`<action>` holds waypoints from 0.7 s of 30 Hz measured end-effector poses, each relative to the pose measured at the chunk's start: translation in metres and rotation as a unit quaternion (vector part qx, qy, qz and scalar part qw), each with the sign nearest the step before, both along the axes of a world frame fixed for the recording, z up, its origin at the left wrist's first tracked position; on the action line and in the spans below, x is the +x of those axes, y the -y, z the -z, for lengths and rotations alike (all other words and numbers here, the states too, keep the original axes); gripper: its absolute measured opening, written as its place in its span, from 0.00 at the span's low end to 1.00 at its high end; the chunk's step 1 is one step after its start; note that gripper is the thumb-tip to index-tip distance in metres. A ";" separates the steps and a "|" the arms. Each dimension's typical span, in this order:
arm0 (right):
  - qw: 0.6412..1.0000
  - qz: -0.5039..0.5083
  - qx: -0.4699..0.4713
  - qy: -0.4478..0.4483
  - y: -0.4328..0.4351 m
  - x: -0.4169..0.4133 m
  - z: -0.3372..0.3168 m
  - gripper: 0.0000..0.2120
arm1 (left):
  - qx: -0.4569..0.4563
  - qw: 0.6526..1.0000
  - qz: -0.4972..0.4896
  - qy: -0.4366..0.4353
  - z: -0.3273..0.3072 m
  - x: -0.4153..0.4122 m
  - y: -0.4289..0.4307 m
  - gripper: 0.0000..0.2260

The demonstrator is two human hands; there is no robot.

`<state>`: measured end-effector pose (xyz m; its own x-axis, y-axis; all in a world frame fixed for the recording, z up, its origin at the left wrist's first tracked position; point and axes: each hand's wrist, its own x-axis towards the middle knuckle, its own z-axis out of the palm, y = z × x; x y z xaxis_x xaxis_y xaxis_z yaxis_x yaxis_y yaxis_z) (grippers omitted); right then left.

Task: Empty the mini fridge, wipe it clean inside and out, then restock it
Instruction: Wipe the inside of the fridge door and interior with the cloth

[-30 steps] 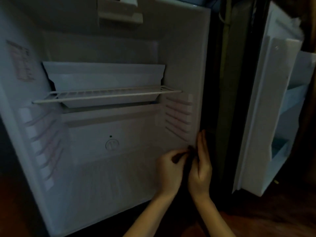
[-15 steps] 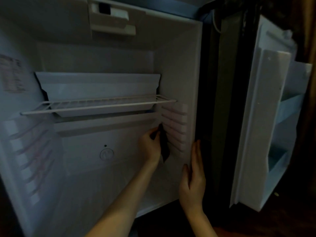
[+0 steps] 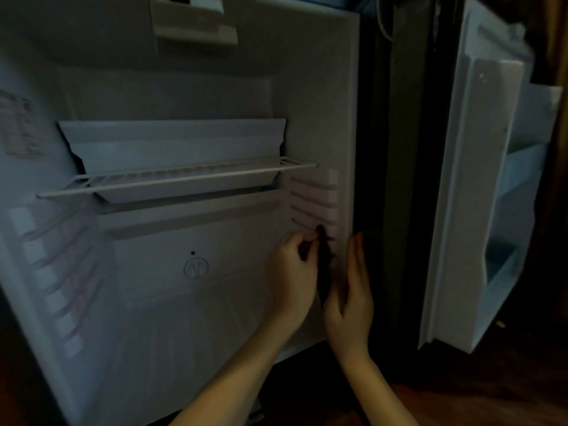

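The white mini fridge (image 3: 310, 87) stands open with its inside bare of food, and a small dark cloth (image 3: 323, 272) lies against its right inner wall, just below the moulded shelf rails (image 3: 313, 198). The left hand (image 3: 293, 272) pinches the cloth with curled fingers; the cloth is so dark that its folds and edges are hard to make out. The right hand (image 3: 353, 299) rests beside it on the wall's front edge, fingers straight and together, holding nothing. Higher up, a white wire shelf (image 3: 172, 179) spans the cavity under a white plastic tray (image 3: 172, 149). A round fitting (image 3: 195, 268) sits on the back wall. A label (image 3: 18, 130) on the left wall is too blurred to read. The white door (image 3: 455, 210) hangs open at the right, partly cut off, above a dim wooden floor (image 3: 461, 404).
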<state>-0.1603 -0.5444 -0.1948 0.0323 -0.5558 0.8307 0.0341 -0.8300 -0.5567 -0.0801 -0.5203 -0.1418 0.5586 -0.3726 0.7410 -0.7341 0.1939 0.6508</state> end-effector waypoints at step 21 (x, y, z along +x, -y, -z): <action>1.000 -0.002 0.007 -0.009 0.001 -0.002 0.003 0.37 | -0.032 0.982 -0.008 -0.186 -0.009 0.005 0.018 0.04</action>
<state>-0.1624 -0.5455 -0.1975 0.0495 -0.5670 0.8223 0.0279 -0.8222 -0.5686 -0.0755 -0.5388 -0.1331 0.8005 -0.3205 0.5064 -0.4514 0.2333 0.8613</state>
